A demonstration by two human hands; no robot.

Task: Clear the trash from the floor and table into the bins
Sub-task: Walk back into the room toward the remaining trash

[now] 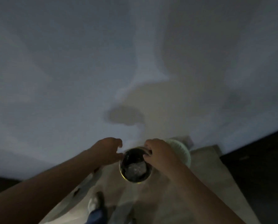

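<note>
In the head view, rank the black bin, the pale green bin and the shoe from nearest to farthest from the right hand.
1. black bin: the right hand grips its rim.
2. pale green bin: just behind the hand, to its right.
3. shoe: far off, lower left.

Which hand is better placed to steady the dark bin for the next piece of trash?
Right. The right hand curls its fingers over the far rim of the dark bin, so it could probably hold it steady. The left hand sits beside the left rim, fingers loosely curled, holding nothing.
</note>
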